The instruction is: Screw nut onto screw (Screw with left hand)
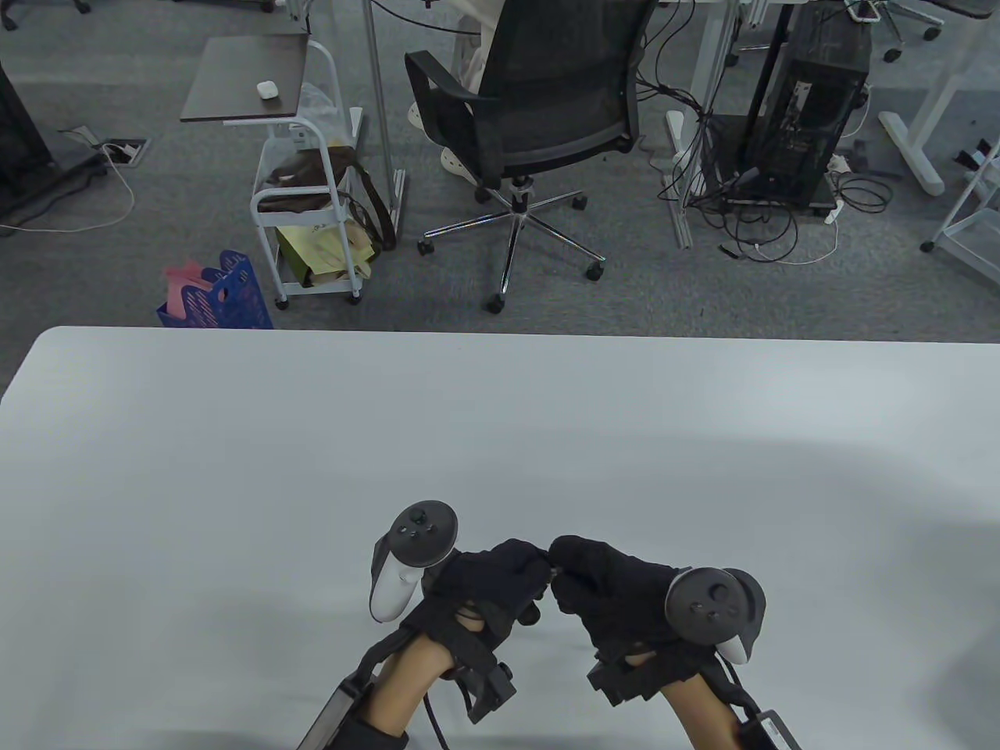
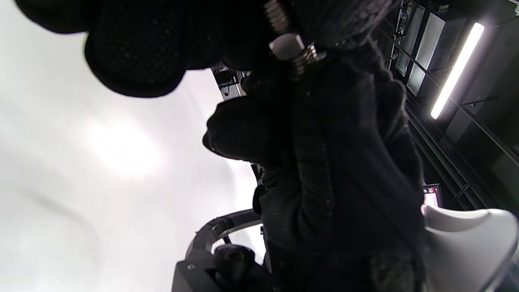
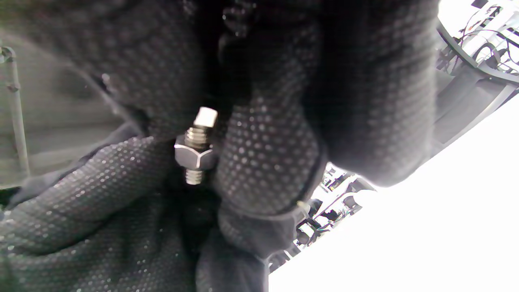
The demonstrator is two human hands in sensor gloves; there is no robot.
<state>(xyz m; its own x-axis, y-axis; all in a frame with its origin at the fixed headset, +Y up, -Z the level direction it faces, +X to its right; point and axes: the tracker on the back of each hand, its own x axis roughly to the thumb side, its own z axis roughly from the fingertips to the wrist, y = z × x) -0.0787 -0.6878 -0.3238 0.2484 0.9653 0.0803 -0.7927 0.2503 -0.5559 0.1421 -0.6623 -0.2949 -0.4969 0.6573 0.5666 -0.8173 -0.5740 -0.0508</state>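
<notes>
The screw (image 3: 196, 148) is held in the air between the two hands, just above the near part of the worktop (image 1: 500, 437), and it touches nothing else. The nut (image 3: 194, 157) sits already on its thread, with thread showing on both sides of the nut.

The left hand (image 1: 488, 590) and the right hand (image 1: 605, 586) meet at their fingertips, both curled. In the right wrist view the dotted fingers (image 3: 267, 162) press the nut and screw from the sides. I cannot tell surely which hand pinches the nut and which one the screw.

In the table view only a small glint shows between the fingertips, so the long axis seems to run from one hand to the other. Both hands are equally near.

I judge the left hand must turn around this axis while the right keeps it steady.
</notes>
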